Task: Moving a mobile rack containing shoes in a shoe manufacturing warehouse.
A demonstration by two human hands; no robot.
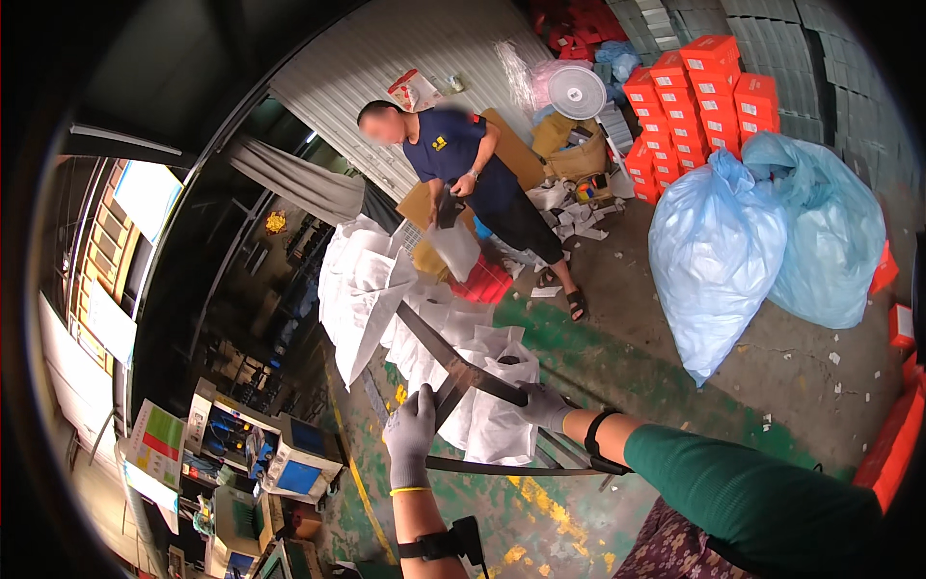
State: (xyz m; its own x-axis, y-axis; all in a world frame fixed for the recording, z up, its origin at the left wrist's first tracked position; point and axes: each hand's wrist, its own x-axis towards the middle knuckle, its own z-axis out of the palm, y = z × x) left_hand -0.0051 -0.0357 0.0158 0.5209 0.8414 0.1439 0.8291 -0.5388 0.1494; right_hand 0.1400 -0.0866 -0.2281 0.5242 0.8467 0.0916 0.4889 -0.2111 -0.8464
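My left hand [411, 434], in a grey glove, grips a dark flat metal bar of a folding frame [453, 362] that stands tilted in front of me. My right hand [543, 405], also gloved, is closed on a crossing bar of the same frame. Behind the frame hang several white plastic bags [362, 289], one with a cut-out handle [497, 405]. Farther back another person [473, 174] in a dark blue shirt holds a white bag [453, 246] in both hands.
Two large pale blue sacks [719, 251] stand on the concrete floor at the right. Red boxes [699, 92] are stacked at the back, more along the right edge [892, 434]. A white fan [576, 92], cardboard and paper scraps lie behind the person. Machines [260, 454] stand lower left.
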